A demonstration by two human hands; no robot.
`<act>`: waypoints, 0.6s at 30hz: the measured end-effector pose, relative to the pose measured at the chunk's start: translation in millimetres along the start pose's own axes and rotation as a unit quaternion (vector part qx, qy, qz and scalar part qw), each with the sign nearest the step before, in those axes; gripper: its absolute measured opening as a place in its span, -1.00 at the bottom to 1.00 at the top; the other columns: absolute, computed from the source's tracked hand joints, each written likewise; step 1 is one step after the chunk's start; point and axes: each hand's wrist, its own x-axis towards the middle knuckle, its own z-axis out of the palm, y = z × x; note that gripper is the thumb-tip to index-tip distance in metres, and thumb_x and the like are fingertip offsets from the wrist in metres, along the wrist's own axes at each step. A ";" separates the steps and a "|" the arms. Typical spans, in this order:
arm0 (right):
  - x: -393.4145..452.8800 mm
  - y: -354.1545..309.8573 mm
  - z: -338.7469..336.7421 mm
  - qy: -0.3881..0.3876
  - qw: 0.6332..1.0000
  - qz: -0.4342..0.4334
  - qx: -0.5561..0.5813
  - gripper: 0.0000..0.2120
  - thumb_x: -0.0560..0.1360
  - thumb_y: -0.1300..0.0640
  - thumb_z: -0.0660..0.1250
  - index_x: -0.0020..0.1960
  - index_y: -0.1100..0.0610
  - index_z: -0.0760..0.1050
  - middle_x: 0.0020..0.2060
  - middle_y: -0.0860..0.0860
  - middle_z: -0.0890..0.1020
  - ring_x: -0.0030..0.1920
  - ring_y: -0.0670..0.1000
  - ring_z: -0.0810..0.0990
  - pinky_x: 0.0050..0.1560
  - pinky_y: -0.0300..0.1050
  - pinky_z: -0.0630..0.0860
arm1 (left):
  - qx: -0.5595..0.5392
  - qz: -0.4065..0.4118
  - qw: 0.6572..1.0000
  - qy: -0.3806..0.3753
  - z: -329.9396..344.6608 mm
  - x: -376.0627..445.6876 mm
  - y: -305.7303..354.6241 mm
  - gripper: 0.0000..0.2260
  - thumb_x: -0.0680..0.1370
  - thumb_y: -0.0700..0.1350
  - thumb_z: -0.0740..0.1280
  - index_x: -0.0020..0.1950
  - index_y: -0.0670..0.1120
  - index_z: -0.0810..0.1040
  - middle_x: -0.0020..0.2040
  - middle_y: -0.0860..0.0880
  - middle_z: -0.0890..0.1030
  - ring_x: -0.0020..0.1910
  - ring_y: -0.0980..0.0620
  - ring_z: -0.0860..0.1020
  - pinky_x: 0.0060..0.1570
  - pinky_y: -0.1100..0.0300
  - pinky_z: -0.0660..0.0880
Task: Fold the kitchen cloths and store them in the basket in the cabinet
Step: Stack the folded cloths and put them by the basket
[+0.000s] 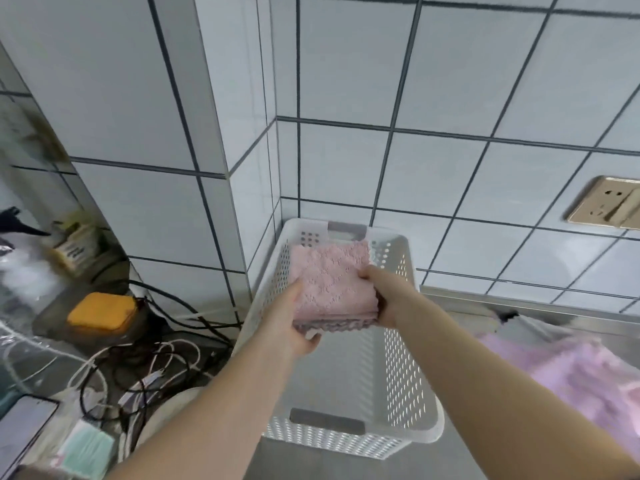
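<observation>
Folded cloths [332, 285] gripped between left hand [298, 327] and right hand [384, 299] above basket [408, 341]; best lowered level, released together to keep folds.

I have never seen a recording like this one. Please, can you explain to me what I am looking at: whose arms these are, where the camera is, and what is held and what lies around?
There is no machine here. A person wears a camera on the head, so you look down along their own arms. The left hand and right hand together hold a stack of folded pink cloths over a white perforated basket, which stands on a steel counter in a tiled corner. An unfolded lilac cloth lies to the right. On the left are tangled cables and an orange box. A wall socket is on the right.
</observation>
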 end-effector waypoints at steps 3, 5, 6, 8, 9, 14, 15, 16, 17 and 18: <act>31.1 19.2 3.2 0.038 0.998 0.042 -0.039 -0.84 0.39 0.10 0.28 -0.06 0.10 0.38 -0.15 0.10 0.42 -0.12 0.07 0.38 -0.10 -0.02 0.34 | -0.043 -0.020 0.994 0.096 0.8 23.4 -6.1 -0.42 0.42 0.00 0.45 0.34 -0.13 0.33 0.33 -0.11 0.41 0.30 -0.11 0.41 0.23 -0.15 0.30; 50.1 31.1 10.1 0.063 0.995 0.061 -0.052 -0.91 0.39 0.15 0.22 -0.12 0.11 0.34 -0.27 0.09 0.37 -0.24 0.06 0.35 -0.20 -0.07 0.31 | -0.065 -0.021 0.990 0.127 3.2 39.1 -9.5 -0.36 0.48 -0.01 0.39 0.46 -0.12 0.19 0.46 -0.12 0.27 0.41 -0.13 0.29 0.36 -0.12 0.23; 57.5 35.6 12.8 0.069 0.994 0.066 -0.056 -0.94 0.40 0.18 0.20 -0.14 0.11 0.32 -0.32 0.07 0.33 -0.30 0.05 0.33 -0.25 -0.12 0.29 | -0.066 -0.017 0.988 0.137 4.5 46.1 -12.2 -0.35 0.50 0.00 0.37 0.49 -0.13 0.15 0.49 -0.12 0.24 0.43 -0.13 0.26 0.39 -0.10 0.20; 75.5 41.3 16.5 0.079 0.992 0.074 -0.062 -0.96 0.41 0.21 0.18 -0.20 0.13 0.32 -0.36 0.06 0.33 -0.37 0.03 0.32 -0.32 -0.17 0.27 | -0.060 0.002 0.984 0.167 6.6 63.1 -17.4 -0.38 0.51 -0.04 0.36 0.48 -0.16 0.17 0.48 -0.13 0.26 0.42 -0.13 0.28 0.40 -0.08 0.21; 84.8 42.8 16.9 0.086 0.991 0.074 -0.070 -0.95 0.42 0.21 0.18 -0.22 0.15 0.33 -0.37 0.08 0.35 -0.38 0.03 0.33 -0.33 -0.16 0.29 | -0.057 0.009 0.982 0.178 6.8 72.1 -20.3 -0.40 0.51 -0.07 0.36 0.46 -0.18 0.20 0.45 -0.15 0.30 0.40 -0.13 0.31 0.39 -0.08 0.23; 119.8 54.4 14.8 0.128 0.987 0.037 -0.093 -0.92 0.42 0.25 0.21 -0.25 0.16 0.36 -0.39 0.08 0.33 -0.40 0.01 0.28 -0.36 -0.15 0.21 | -0.089 0.002 0.986 0.140 3.3 104.3 -26.4 -0.59 0.53 -0.16 0.31 0.35 -0.26 0.39 0.32 -0.21 0.47 0.25 -0.16 0.48 0.28 -0.10 0.40; 124.7 57.6 14.5 0.128 0.987 0.034 -0.087 -0.92 0.41 0.26 0.22 -0.25 0.18 0.39 -0.39 0.09 0.35 -0.39 0.01 0.29 -0.36 -0.15 0.22 | -0.084 -0.003 0.985 0.148 1.8 108.4 -26.0 -0.59 0.54 -0.16 0.31 0.36 -0.26 0.38 0.33 -0.21 0.46 0.25 -0.16 0.48 0.28 -0.09 0.40; 129.5 61.8 13.5 0.126 0.988 0.028 -0.082 -0.94 0.41 0.26 0.22 -0.21 0.22 0.45 -0.36 0.14 0.42 -0.35 0.03 0.37 -0.32 -0.13 0.30 | -0.075 -0.006 0.984 0.161 -0.6 112.5 -25.8 -0.57 0.54 -0.15 0.32 0.37 -0.26 0.37 0.35 -0.19 0.43 0.27 -0.15 0.46 0.29 -0.07 0.39; 134.7 66.3 12.5 0.122 0.990 0.020 -0.072 -0.87 0.41 0.26 0.22 -0.12 0.29 0.51 -0.27 0.22 0.52 -0.26 0.06 0.47 -0.24 -0.08 0.40 | -0.063 -0.009 0.982 0.177 -2.2 115.6 -25.6 -0.56 0.53 -0.14 0.33 0.37 -0.24 0.36 0.37 -0.17 0.41 0.29 -0.13 0.44 0.30 -0.05 0.37; 138.8 70.5 11.1 0.116 0.991 0.015 -0.067 -0.80 0.42 0.26 0.23 -0.02 0.33 0.52 -0.14 0.28 0.58 -0.15 0.09 0.52 -0.14 -0.04 0.45 | -0.053 -0.013 0.980 0.193 -3.7 118.5 -26.2 -0.55 0.52 -0.13 0.35 0.37 -0.22 0.36 0.37 -0.16 0.41 0.29 -0.11 0.43 0.30 -0.02 0.36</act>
